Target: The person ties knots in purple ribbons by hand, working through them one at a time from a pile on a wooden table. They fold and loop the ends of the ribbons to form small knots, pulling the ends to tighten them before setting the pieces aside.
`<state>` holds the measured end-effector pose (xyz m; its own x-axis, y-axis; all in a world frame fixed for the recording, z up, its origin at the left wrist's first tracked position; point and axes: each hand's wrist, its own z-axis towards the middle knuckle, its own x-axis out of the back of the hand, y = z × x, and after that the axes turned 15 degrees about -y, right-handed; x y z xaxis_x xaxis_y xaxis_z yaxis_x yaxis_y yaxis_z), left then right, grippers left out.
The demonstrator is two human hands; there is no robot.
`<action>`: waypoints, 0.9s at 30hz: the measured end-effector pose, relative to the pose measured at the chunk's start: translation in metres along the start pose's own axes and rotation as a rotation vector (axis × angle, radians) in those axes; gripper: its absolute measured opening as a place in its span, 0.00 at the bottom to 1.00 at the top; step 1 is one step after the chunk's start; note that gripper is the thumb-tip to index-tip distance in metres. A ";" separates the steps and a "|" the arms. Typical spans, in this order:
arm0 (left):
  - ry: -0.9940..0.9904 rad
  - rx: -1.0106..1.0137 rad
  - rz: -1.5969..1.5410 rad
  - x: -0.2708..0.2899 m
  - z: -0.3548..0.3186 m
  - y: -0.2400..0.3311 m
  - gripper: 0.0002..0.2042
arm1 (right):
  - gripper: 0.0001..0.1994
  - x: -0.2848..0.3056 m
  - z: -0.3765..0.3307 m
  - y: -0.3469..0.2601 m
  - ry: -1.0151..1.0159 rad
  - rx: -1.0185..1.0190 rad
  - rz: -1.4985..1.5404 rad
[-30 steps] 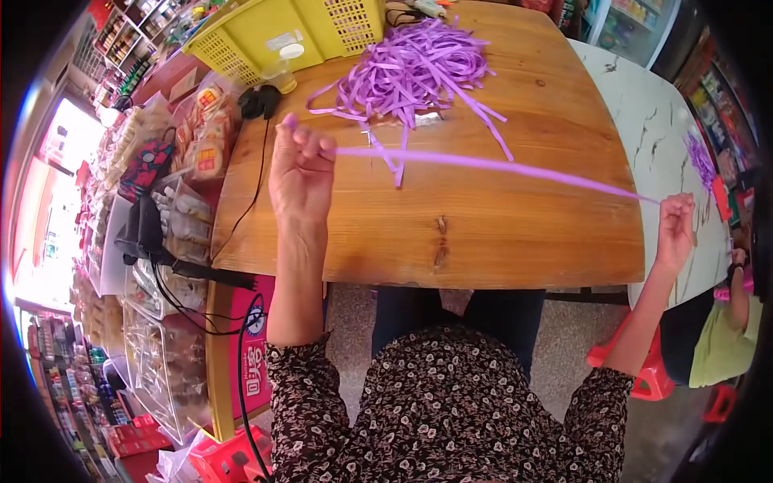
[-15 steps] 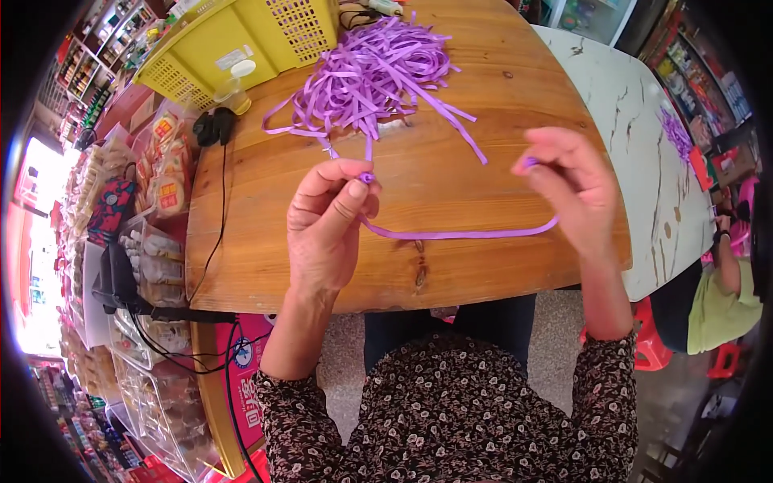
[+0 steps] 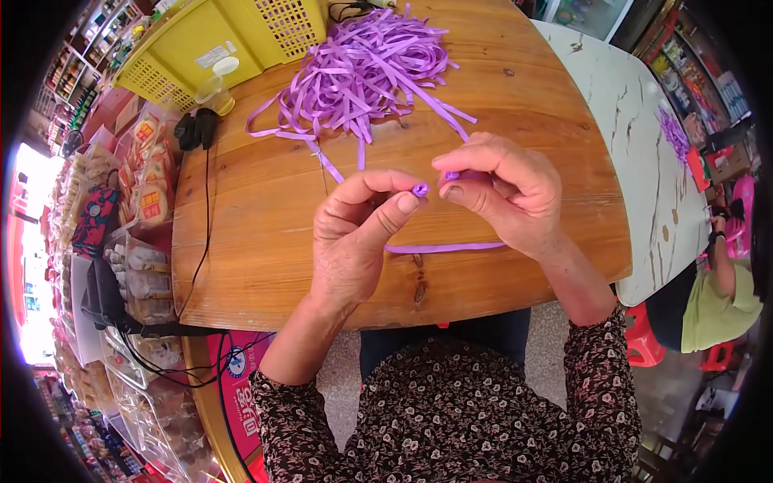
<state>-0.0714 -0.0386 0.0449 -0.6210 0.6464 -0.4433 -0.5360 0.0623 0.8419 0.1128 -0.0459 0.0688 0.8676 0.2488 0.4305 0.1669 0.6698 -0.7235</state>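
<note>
Wooden counter (image 3: 266,217) in a shop | purple strip (image 3: 443,248) sagging over it between left hand (image 3: 354,233) and right hand (image 3: 515,193) | each grip pinches one end | step: apparently pairing the ends | next: seems to call for steady alignment

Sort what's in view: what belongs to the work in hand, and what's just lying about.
In the work:
- purple strip, pinched in the left hand and right hand
- heap of purple strips, probably

Lying about, seemingly:
- yellow basket
- clear plastic cup
- black object with a cable
</note>
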 end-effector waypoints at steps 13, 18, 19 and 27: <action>-0.099 0.015 0.148 0.009 0.022 -0.023 0.05 | 0.10 0.011 -0.009 0.011 0.001 -0.050 -0.190; -0.070 0.077 0.108 0.006 0.022 -0.024 0.04 | 0.10 0.012 -0.009 0.017 0.024 0.050 -0.336; -0.071 0.069 0.115 0.006 0.021 -0.024 0.04 | 0.10 0.011 -0.009 0.018 0.042 0.062 -0.365; -0.071 0.005 0.286 0.009 0.010 -0.021 0.05 | 0.07 0.004 -0.008 0.015 -0.038 -0.053 -0.099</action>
<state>-0.0600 -0.0264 0.0259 -0.7050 0.6898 -0.1649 -0.3418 -0.1269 0.9312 0.1227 -0.0404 0.0550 0.8276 0.2102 0.5205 0.2763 0.6546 -0.7037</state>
